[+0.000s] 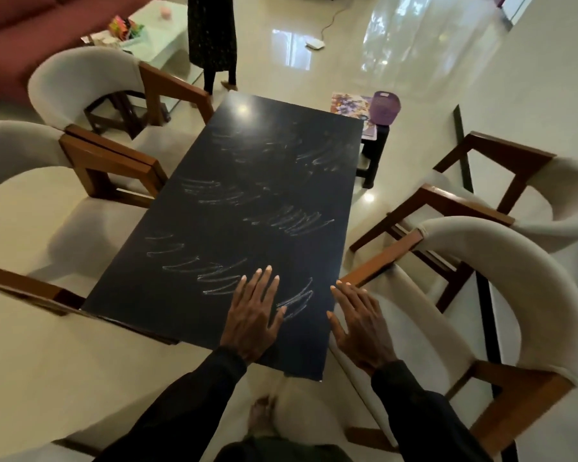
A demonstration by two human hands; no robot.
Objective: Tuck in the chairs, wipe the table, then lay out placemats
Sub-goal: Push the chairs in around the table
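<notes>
A dark rectangular table (pixel 234 201) runs away from me, its top covered in white chalk-like scribbles (pixel 291 223). My left hand (pixel 254 315) lies flat on the near end of the top, fingers straight and spread. At the table's near right edge, my right hand (pixel 359 323) hovers with straight fingers, beside the wooden arm of a cream chair (pixel 501 295). Neither hand holds anything. Two cream chairs (pixel 77 81) stand along the left side and another (pixel 548 198) at the far right, pulled away from the table. Patterned placemats (pixel 351 103) lie on a small stand beyond the table.
A purple basket (pixel 386 106) sits beside the placemats on the dark stand. Another person (pixel 212 38) stands past the table's far end, near a white coffee table (pixel 161 25) and a red sofa (pixel 20 35). The floor is glossy tile; my bare foot (pixel 261 415) is below.
</notes>
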